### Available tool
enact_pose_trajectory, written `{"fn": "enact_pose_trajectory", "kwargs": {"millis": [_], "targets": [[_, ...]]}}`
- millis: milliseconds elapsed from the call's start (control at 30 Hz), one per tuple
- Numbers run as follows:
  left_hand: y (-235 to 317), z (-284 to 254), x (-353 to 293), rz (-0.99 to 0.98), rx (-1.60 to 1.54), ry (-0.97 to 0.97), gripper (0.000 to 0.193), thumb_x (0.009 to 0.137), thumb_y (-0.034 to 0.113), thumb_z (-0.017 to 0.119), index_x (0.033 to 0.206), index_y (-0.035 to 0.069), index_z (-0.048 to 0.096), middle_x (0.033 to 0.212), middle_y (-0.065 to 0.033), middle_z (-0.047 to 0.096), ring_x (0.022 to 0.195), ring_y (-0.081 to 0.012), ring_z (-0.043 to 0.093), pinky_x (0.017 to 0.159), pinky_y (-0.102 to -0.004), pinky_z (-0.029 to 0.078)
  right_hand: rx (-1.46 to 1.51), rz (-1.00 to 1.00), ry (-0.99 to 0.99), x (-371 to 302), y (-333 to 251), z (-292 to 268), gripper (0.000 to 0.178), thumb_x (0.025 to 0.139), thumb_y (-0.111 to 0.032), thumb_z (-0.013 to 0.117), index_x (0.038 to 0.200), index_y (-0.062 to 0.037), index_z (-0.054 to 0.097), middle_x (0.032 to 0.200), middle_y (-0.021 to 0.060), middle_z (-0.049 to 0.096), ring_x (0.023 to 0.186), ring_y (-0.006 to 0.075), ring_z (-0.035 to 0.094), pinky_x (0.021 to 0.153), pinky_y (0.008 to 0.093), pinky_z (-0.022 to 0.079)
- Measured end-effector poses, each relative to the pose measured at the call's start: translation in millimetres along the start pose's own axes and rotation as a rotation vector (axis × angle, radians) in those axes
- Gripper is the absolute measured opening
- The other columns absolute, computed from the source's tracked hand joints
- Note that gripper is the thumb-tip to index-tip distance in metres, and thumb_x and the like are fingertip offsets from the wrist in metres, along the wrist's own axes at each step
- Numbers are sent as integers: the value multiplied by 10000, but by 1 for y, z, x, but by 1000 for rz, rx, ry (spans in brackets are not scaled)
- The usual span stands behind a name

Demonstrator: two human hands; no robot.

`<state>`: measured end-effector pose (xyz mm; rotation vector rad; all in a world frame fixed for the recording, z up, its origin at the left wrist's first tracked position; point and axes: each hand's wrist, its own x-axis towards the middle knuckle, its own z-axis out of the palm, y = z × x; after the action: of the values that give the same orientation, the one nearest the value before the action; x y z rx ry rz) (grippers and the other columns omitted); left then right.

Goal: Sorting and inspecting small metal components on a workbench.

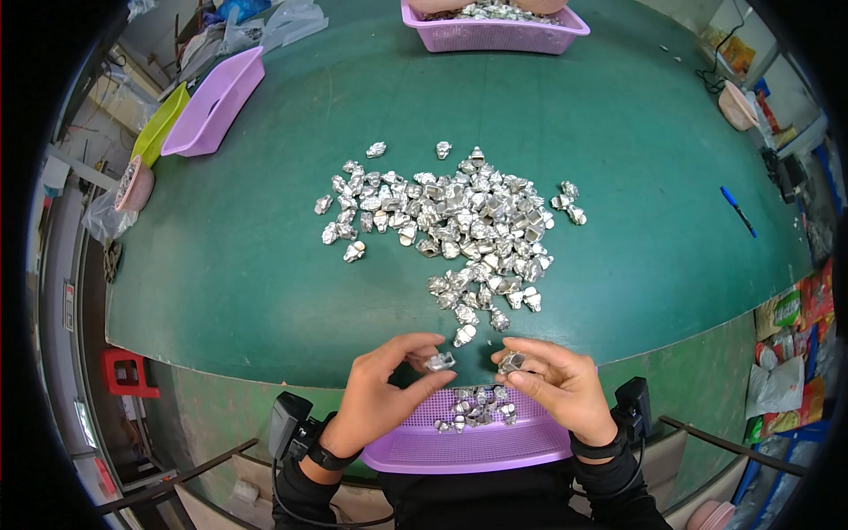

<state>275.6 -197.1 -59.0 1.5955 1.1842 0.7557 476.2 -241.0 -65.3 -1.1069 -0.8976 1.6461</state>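
Note:
My left hand (395, 376) is at the table's near edge, with a small shiny silver metal piece (439, 361) between thumb and fingers. Across from it, my right hand (555, 382) pinches another small silver metal piece (511, 362). The two pieces are apart. Below both hands, a purple perforated basket (468, 452) lies at my lap with several like pieces (477, 406) in it. Beyond my hands spreads a loose pile of silver metal pieces (481, 208) on the green table (265, 291). What the pieces are exactly is too small to tell.
At the far edge stands a purple basket (495, 37) full of metal pieces, with another person's arms (539, 4) over it. A purple tray (215, 106), a green tray (162, 126) and a pink bowl (135, 184) line the left edge. A blue pen (738, 212) lies at right.

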Motion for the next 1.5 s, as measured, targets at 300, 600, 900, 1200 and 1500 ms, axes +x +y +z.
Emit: {"fn": "enact_pose_trajectory", "kwargs": {"millis": [300, 600, 900, 1200, 1500], "targets": [[13, 11, 1, 237, -129, -146, 315, 631, 43, 706, 914, 1, 574, 800, -83, 554, 684, -140, 552, 624, -248, 459, -244, -314, 58, -5, -1, 17, 255, 677, 38, 652, 909, 10, 551, 858, 103, 552, 709, 116, 560, 631, 223, 488], [8, 17, -4, 337, -181, -195, 428, 646, 13, 686, 1053, 28, 552, 880, -94, 552, 747, -155, 555, 626, -249, 473, -404, -455, 45, -7, 0, 13, 248, 642, 30, 669, 871, -6, 583, 867, 128, 561, 739, 182, 585, 635, 273, 486], [24, 12, -5, 170, -155, -235, 389, 610, 42, 716, 976, 0, 590, 901, -112, 566, 742, -176, 566, 619, -265, 461, -304, -428, 87, -10, -1, 15, 229, 669, 48, 644, 884, 9, 576, 877, 131, 564, 755, 185, 595, 635, 259, 496], [20, 16, -5, 101, -358, -211, 284, 682, 2, 662, 951, -31, 577, 692, -81, 607, 598, -105, 580, 550, -214, 478, -86, -247, -41, -15, -3, 11, 274, 727, 58, 598, 983, 35, 502, 890, 125, 572, 773, 155, 584, 668, 262, 498], [11, 26, -11, -197, -615, -155, 175, 743, 26, 615, 906, -37, 599, 658, -70, 612, 555, -86, 570, 480, -187, 466, 281, 28, -178, -13, 5, 5, 278, 782, 24, 549, 1039, 33, 442, 876, 141, 575, 760, 160, 583, 660, 254, 493]]}}
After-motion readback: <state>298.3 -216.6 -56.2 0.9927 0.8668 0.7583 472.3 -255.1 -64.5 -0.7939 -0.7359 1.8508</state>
